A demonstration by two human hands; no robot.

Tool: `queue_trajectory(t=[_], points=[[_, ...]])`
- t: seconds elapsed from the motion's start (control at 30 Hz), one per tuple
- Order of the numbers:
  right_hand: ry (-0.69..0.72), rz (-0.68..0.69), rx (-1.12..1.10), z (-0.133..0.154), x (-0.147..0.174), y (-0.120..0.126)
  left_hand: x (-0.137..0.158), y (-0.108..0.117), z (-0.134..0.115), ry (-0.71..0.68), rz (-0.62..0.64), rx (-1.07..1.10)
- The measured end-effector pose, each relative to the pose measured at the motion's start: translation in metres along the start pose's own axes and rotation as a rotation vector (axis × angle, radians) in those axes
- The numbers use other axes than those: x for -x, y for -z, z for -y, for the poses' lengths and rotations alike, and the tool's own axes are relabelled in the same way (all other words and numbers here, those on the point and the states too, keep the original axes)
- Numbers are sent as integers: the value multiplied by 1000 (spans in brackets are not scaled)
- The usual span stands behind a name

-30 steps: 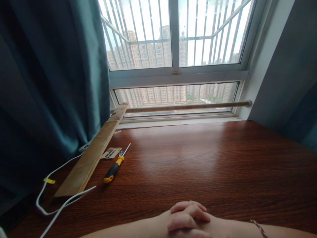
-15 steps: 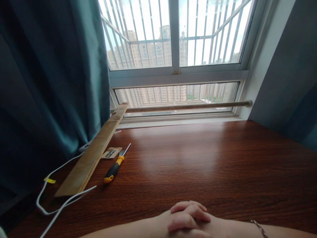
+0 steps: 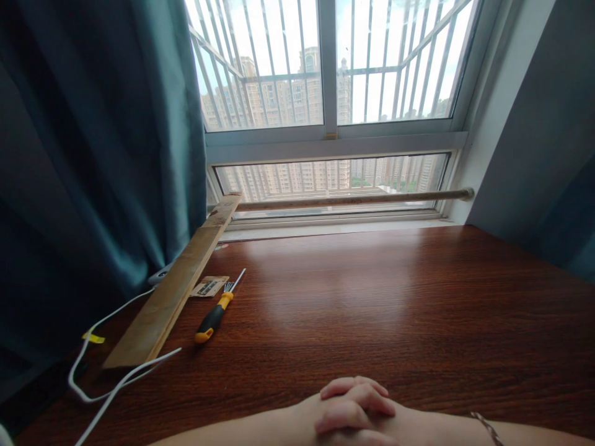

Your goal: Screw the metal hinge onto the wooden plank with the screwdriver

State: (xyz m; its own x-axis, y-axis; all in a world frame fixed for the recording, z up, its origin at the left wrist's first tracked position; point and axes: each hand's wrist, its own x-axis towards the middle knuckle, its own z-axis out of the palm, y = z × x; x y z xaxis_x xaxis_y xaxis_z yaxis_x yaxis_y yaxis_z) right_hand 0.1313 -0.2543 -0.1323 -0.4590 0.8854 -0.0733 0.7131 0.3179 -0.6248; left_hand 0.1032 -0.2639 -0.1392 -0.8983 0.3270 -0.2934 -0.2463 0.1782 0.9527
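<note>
At the bottom edge, my left hand (image 3: 321, 404) and my right hand (image 3: 400, 419) are clasped together, their fingers interlaced over the tabletop. No tool or object shows between them, and the lower part of both is cut off by the frame. A braided bracelet (image 3: 486, 427) circles my right wrist. Up and left of the hands, apart from them, lies a screwdriver (image 3: 214, 319) with a black and yellow handle, its tip pointing away from me. Several small screws (image 3: 228, 287) lie beside its shaft, next to a brown printed card (image 3: 209, 286).
Long wooden boards (image 3: 174, 297) lie at the left, reaching toward the window sill. A white cable (image 3: 125, 378) loops around their near end. A blue curtain (image 3: 153, 155) hangs at left. Behind the brown table (image 3: 353, 310) is a barred window with a horizontal rail (image 3: 353, 200).
</note>
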Motion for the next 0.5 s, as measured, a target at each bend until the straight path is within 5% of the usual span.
queue_trajectory(t=[0.2, 0.5], points=[[-2, -108, 67, 5, 1, 1, -1, 1, -1, 13, 23, 25], [23, -73, 27, 6, 1, -1, 2, -1, -2, -3, -24, 18]])
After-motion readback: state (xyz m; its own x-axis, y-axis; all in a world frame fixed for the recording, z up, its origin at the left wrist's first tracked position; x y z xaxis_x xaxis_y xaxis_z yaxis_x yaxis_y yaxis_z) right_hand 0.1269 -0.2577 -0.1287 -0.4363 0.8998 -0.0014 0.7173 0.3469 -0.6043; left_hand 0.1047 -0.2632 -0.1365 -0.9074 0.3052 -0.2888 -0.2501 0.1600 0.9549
